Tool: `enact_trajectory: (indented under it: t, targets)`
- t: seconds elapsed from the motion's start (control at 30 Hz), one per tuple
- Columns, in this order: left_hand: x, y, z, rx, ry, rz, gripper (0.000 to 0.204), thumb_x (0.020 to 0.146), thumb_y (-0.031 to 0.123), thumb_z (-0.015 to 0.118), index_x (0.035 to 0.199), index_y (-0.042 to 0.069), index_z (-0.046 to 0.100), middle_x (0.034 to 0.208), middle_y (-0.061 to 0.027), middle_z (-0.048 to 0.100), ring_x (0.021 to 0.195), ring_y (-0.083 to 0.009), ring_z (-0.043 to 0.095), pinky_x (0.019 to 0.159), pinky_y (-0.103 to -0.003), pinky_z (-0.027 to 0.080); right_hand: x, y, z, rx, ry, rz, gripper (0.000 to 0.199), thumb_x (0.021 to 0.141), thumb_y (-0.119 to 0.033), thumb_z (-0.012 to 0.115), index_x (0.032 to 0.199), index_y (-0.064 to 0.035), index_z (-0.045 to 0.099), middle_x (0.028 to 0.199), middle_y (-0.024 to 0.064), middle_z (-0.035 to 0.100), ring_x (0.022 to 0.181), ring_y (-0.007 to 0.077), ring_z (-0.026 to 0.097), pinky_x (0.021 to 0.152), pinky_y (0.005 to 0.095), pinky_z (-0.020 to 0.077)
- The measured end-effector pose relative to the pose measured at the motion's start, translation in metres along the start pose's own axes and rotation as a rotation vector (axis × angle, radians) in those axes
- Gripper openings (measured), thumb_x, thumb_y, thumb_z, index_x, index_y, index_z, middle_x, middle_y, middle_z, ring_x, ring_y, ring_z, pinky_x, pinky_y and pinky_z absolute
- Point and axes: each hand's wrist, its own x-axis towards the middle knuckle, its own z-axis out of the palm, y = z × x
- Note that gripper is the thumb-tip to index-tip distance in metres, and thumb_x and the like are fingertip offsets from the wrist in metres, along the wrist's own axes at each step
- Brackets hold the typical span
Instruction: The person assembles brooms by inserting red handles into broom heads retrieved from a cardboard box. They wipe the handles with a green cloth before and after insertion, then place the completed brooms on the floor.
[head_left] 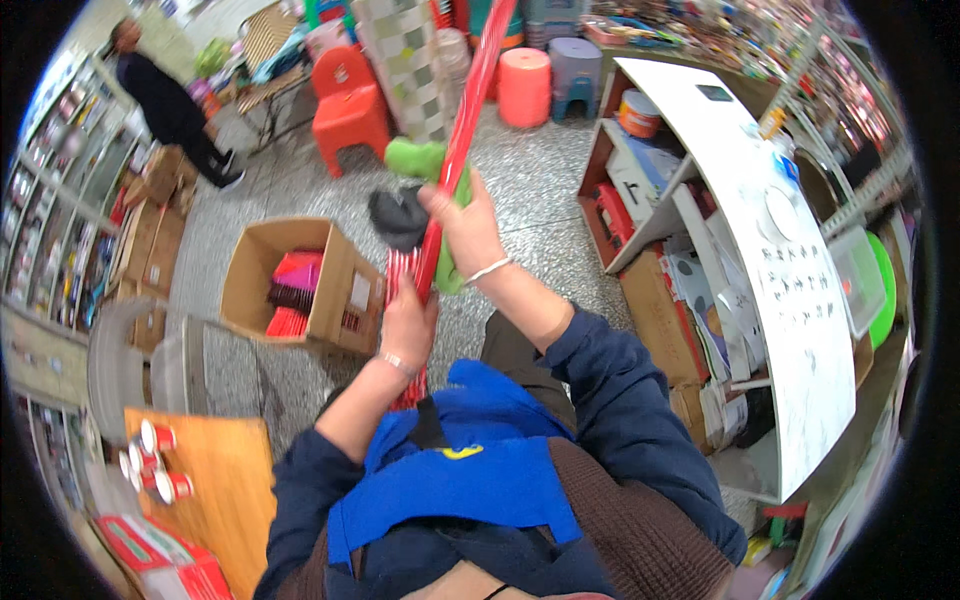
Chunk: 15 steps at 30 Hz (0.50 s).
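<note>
A long red pole [470, 110] with a glossy, plastic-like surface slants up and away in front of me. My right hand [468, 228] grips it around the middle, thumb lying across the front. Lower down, my left hand [407, 328] is closed around the pole's lower part. Red-and-white striped lengths [400, 268] run beside the pole there, passing behind my left hand. A lime-green piece [415, 158] with a rounded end shows behind the pole and my right hand. Left of it is a dark grey rounded piece [398, 214]. What these two pieces are, I cannot tell.
An open cardboard box [347, 300] with red and purple items stands at left. A white-topped desk [790, 270] flanks my right. Ahead are a red child's chair [348, 100] and stools [525, 88]. A wooden table [225, 500] holds paper cups [172, 486]. A person [165, 95] stands far left.
</note>
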Motion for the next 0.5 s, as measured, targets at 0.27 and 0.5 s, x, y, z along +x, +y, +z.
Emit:
enact_trajectory:
  t: [0.27,0.5]
  targets:
    - [0.024,-0.001,-0.078,-0.585,0.015,0.12,0.065,0.074,0.017,0.071,0.127,0.0,0.037,0.121,-0.0143,0.046,0.115,-0.0233,0.044,0.097,-0.036,0.037,0.016,-0.037,-0.036,-0.452,-0.576,-0.05,0.04,0.076,-0.005,0.06,0.115,-0.0001,0.052,0.096,0.0014,0.059,0.087,0.0096,0.055,0.077,0.0247,0.0451]
    - [0.041,-0.041,-0.151,-1.593,0.218,0.058,0.046,0.087,0.035,0.058,0.123,0.007,0.047,0.106,-0.0116,0.056,0.096,-0.0212,0.055,0.086,-0.036,0.046,-0.058,-0.022,-0.074,-0.37,-1.067,0.784,0.043,0.072,-0.009,0.07,0.112,-0.0029,0.056,0.098,-0.0005,0.058,0.092,0.0093,0.051,0.086,0.0263,0.0416]
